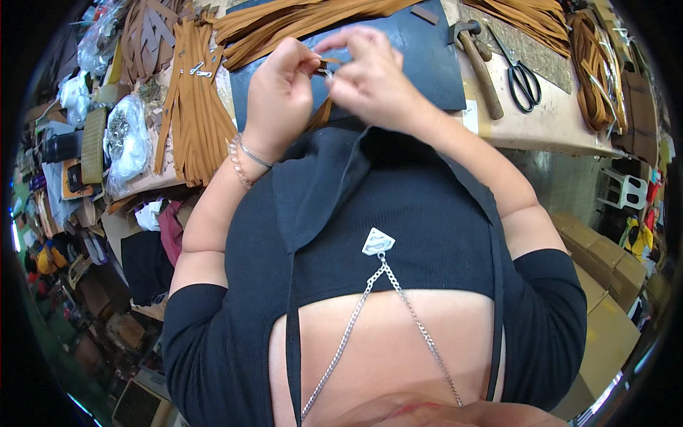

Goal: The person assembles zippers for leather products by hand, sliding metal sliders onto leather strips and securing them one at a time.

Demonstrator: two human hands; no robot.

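My left hand (283, 82) is closed, thumb and fingertips pinched on a narrow tan leather strap (321, 115). A small shiny metal piece (324, 71), perhaps a buckle, shows between the two hands at the strap's upper part. Its exact shape is too small to tell. My right hand (370, 75) is slightly blurred; its thumb side closes on the strap beside the metal, while the forefinger arches over toward my left fingertips. The strap's lower part hangs toward my black apron (320, 178). Both hands are above a dark mat (427, 78).
Bundled tan straps (196, 107) with small metal pieces lie left, and more straps (299, 21) run along the back. A hammer (478, 67) and black-handled scissors (523, 82) lie right of the mat. Coiled straps (594, 78) rest farther right. Cardboard boxes (597, 249) stand below the table.
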